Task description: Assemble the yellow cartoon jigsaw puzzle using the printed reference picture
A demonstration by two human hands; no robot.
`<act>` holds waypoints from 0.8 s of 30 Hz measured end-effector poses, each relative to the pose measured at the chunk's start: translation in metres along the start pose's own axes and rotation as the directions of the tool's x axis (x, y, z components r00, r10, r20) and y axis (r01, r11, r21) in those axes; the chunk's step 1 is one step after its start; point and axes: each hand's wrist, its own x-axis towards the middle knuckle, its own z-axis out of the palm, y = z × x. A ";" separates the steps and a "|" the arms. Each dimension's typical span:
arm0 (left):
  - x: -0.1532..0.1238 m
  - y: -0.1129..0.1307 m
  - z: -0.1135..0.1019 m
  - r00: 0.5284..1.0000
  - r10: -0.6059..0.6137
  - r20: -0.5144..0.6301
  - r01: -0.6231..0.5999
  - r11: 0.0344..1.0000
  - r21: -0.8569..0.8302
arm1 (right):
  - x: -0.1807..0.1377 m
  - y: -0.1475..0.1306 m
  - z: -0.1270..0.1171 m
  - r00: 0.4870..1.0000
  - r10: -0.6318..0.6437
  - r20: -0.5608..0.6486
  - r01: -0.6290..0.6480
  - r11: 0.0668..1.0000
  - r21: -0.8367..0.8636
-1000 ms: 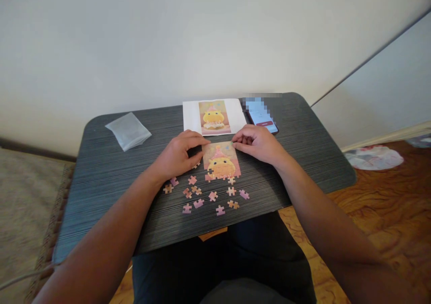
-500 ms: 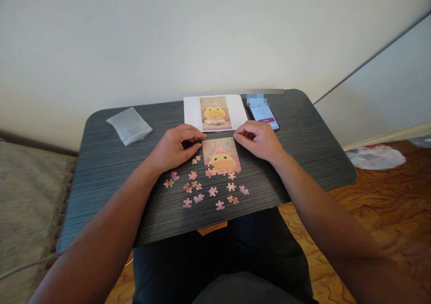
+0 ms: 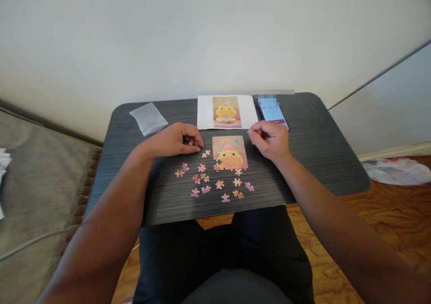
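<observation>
Plain pale wall, with a small dark striped table (image 3: 319, 160) pushed up against it. The half-built puzzle (image 3: 230, 153) lies flat between the hands, just right of the left hand (image 3: 175, 140) and just left of the right hand (image 3: 271, 140).

The left fingers are curled into a pinch on the tabletop, but honestly I can't tell if there's a piece in there. The right fingers are curled in by the puzzle's top right corner, and I can't tell there either.

Loose pieces (image 3: 218, 185) are scattered just below both hands, toward the body. They look thin and light, like card, so I'd guess they slide easily and bend if squeezed. Best pinched by the edges. The joined part would probably fall apart if lifted.

Beyond the hands are a print (image 3: 227, 112), a phone (image 3: 273, 114) and a bag (image 3: 148, 118).
</observation>
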 end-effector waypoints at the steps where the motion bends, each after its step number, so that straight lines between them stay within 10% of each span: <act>1: -0.001 0.002 -0.002 0.999 -0.004 0.037 0.004 1.000 0.020 | 0.000 0.000 0.000 1.000 0.001 -0.001 -0.001 1.000 0.005; 24: 0.006 0.011 0.008 0.998 0.044 0.047 -0.047 0.996 0.070 | 0.003 -0.001 0.002 0.996 0.078 -0.032 -0.079 0.997 -0.016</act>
